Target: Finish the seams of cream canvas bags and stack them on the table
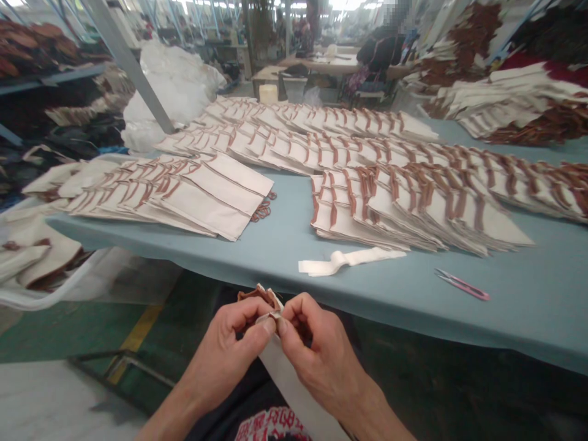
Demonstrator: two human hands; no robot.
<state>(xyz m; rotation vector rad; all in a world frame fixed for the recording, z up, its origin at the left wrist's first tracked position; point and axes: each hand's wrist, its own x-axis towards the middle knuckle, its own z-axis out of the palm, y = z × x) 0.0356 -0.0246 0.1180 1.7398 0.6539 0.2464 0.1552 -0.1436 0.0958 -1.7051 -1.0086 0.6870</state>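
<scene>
Over my lap, in front of the table edge, my left hand [241,340] and my right hand [316,346] meet with thumbs and fingertips pinched close together. Both grip a cream fabric piece with brown trim [294,386]. Its brown edge bunches up above my left fingers, and the cream part hangs down below my right hand toward my lap. The exact spot between the fingertips is partly hidden. On the table past my hands lie a folded white fabric strip [340,262] and pink-handled thread snips [463,285].
A blue-green table [275,257] carries overlapping rows of cream pieces with brown edges [386,205] and another stack [206,190] at left. A white bin [50,297] of fabric stands left, beside a slanted metal post [133,67]. A person [381,55] sits farther back.
</scene>
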